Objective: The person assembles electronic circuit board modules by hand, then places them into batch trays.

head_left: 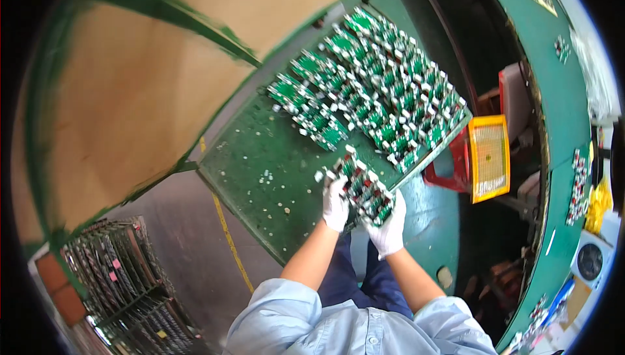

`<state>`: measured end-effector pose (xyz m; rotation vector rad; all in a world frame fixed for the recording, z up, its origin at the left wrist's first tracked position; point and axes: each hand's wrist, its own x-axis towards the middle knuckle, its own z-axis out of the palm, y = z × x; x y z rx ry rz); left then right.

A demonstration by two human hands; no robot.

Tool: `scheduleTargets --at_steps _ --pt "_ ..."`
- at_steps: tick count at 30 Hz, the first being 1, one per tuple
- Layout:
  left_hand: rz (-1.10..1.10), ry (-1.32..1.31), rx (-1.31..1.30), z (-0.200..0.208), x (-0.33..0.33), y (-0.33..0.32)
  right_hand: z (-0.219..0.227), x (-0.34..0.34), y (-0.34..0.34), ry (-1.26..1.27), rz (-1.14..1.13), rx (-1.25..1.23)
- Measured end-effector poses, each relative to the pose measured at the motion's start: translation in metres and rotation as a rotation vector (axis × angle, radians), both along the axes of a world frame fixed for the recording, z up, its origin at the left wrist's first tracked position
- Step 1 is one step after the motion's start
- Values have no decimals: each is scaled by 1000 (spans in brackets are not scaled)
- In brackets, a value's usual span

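Observation:
A panel of green circuit boards (pixel 366 187), crowded with white, black and reddish parts, is held between my two white-gloved hands. My left hand (pixel 335 204) grips its left end, and my right hand (pixel 389 226) grips the lower right end. The held panel is tilted above the near edge of a green table (pixel 254 172). Beyond it, many similar circuit boards (pixel 384 81) lie in rows over the far and right part of that table. My fingertips are partly hidden by the boards.
A yellow-framed grid panel (pixel 489 158) and a red stool (pixel 452 163) stand right of the table. Along the far right runs a green workbench (pixel 563 114) with more boards and a fan (pixel 589 260). A rack of boards (pixel 120 270) stands lower left; a large tan panel (pixel 143 94) rises upper left.

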<state>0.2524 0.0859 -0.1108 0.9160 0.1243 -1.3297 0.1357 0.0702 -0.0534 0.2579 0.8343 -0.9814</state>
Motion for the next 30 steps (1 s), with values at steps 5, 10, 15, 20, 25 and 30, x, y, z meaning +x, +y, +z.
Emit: scheduleTargets --at_steps 5,10,15,20,25,30 --pt "-66 -40 -15 -34 24 -48 -59 21 -31 33 -58 77" --pt "-441 -600 220 -60 57 -35 -109 24 -24 66 -118 83" --pt "-886 -1470 367 -44 57 -40 -103 18 -28 155 -78 122" --pt "-716 -1476 -61 -42 67 -46 -109 14 -24 159 -29 48" --pt "-819 -1478 11 -57 71 -39 -111 18 -23 317 -92 101" --pt "-758 -2038 116 -44 65 -40 -109 6 -17 75 -126 98"
